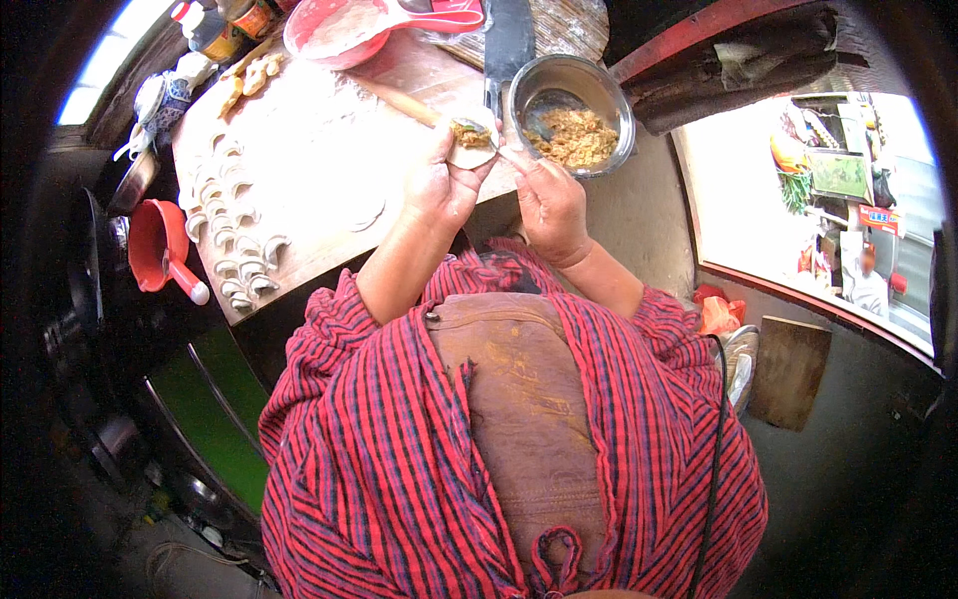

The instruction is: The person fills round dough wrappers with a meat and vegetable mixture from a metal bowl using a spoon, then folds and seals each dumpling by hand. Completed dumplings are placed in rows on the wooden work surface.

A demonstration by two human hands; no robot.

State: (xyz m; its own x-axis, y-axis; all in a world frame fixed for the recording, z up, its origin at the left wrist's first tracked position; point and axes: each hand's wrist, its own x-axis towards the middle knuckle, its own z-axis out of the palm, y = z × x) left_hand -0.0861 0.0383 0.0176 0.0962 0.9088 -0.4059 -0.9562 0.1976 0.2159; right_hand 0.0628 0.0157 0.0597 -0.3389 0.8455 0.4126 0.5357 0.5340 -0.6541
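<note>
My left hand (441,187) is palm up with a round dough wrapper (470,157) lying across its fingers. A mound of minced filling (470,135) sits on the wrapper, with what looks like a metal spoon (473,123) over it. My right hand (552,201) pinches the spoon's thin handle, mostly hidden by the fingers. Just beyond my right hand stands a metal bowl (626,120) holding more filling (580,141). A wooden rolling pin (397,101) lies on the floured board (314,150) behind my left hand. Several crescent-shaped dumplings (223,238) lie in rows at the board's left.
A cleaver (509,37) lies behind the metal bowl. At the back are a red basin (299,41) with flour, pieces of ginger (254,78) and a sauce bottle (209,34). A red plastic ladle (159,243) hangs past the board's left edge. Flat wrappers (367,213) lie near its front.
</note>
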